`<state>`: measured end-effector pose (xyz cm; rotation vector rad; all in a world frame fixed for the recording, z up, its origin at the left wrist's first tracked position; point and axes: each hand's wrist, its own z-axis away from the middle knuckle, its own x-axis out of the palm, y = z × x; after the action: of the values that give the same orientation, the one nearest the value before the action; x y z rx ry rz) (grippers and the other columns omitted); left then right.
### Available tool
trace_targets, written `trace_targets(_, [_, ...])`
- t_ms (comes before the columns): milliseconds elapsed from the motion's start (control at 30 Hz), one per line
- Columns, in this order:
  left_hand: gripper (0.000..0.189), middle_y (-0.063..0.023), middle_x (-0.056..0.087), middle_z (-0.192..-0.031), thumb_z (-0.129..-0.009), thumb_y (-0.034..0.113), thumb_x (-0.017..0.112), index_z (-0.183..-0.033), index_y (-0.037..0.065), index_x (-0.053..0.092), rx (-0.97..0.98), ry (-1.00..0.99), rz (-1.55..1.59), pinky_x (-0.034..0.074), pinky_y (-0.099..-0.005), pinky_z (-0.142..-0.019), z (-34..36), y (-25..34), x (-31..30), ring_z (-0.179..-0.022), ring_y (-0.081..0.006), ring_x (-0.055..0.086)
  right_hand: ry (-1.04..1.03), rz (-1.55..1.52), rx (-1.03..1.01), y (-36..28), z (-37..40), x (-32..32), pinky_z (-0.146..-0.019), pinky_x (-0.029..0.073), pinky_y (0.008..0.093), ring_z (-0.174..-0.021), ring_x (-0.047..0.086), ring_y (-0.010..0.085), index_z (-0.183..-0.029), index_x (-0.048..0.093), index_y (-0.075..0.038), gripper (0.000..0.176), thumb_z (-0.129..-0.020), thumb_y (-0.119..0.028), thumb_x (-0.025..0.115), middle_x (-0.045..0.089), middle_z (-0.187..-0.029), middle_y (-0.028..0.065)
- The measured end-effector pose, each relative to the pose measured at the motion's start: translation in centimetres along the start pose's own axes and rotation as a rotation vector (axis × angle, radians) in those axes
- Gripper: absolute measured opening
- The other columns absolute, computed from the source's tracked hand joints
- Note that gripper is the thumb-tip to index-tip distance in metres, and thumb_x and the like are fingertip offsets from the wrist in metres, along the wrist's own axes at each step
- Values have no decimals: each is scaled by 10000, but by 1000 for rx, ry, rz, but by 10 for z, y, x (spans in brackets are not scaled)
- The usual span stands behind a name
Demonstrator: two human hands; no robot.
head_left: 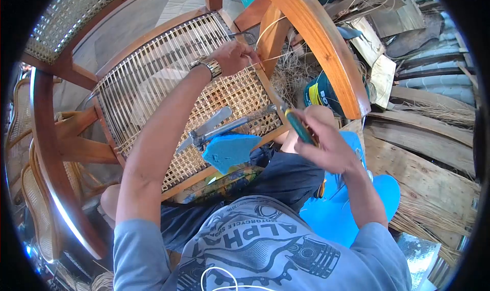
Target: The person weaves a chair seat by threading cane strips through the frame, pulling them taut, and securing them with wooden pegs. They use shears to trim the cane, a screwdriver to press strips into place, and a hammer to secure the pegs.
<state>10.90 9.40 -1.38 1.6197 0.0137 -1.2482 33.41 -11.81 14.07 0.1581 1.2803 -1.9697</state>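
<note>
A wooden chair frame carries a seat of cane (229, 99), woven in a lattice on the near right side and strung with parallel strands at the left. My left hand (236, 59), with a watch (206, 66) on the wrist, is at the seat's far right edge, its fingers pinched where a thin cane strand (288, 55) runs off to the right. In my right hand (326, 143) are green-handled pliers (300, 127), their tip near the seat's right rail. A blue pad (229, 150) and metal tools (214, 125) lie on the woven part.
A curved wooden armrest (326, 46) arches over the right side, with another (43, 138) at the left. A dark bucket (324, 94) stands beyond my right hand. Loose cane fibres, boards (423, 158) and a blue plastic seat (383, 194) are at the right.
</note>
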Motion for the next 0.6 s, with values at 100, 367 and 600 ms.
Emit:
trace_targets(100, [203, -56, 754, -939, -889, 122, 555, -1010, 40, 696, 52, 80, 130, 556, -310, -793, -12, -13, 11, -865, -181, 709, 68, 11, -59, 36, -36, -5, -898, 484, 335, -989, 625, 209, -1398, 503, 26, 631, -843, -218, 678, 639, -1077, 137])
trace_targets(367, [248, -110, 743, -945, -824, 233, 631, -963, 38, 698, -16, 124, 212, 553, -379, -836, -23, -17, 18, -905, -258, 707, 131, -121, -57, 63, -89, -4, -730, 521, 330, -791, 636, 171, -1272, 617, -19, 518, -810, -245, 687, 682, -920, 113])
trace_targets(600, [362, -147, 718, -1033, -859, 263, 547, -1073, -2, 668, 7, 116, 449, 522, -372, -898, -26, -28, 25, -997, -273, 680, 126, -121, -28, 72, -108, 0, -570, 490, 285, -665, 596, 109, -1263, 631, -44, 480, -835, -252, 686, 663, -868, 78])
